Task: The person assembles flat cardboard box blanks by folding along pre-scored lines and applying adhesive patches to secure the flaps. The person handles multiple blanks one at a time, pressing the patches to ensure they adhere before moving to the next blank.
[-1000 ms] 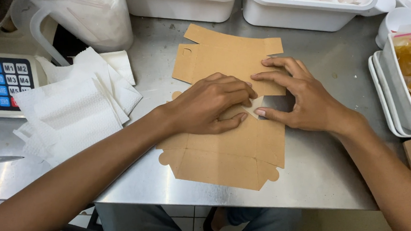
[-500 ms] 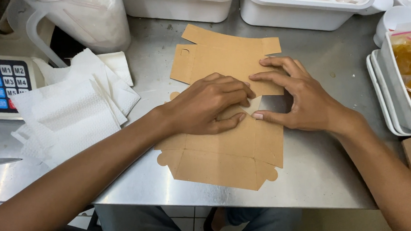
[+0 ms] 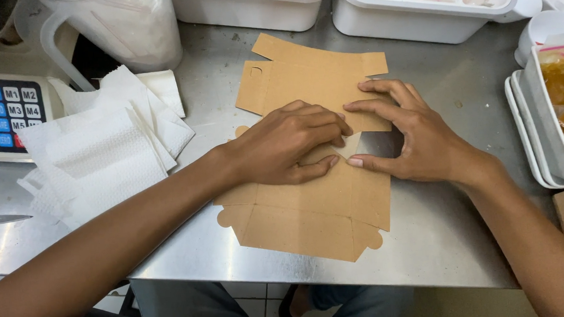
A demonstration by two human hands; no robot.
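on a steel tabletop [image 3: 443,233], the left hand [image 3: 287,142] and right hand [image 3: 411,134] press half-curled fingers on a flat brown cardboard box blank [image 3: 311,209], seemingly light, thin, best pinched along creases.

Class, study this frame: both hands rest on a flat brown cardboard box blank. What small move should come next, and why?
Probably lift the side panel along its crease: the flat brown cardboard box blank lies unfolded on the steel table, and the left hand and right hand meet at its right edge.
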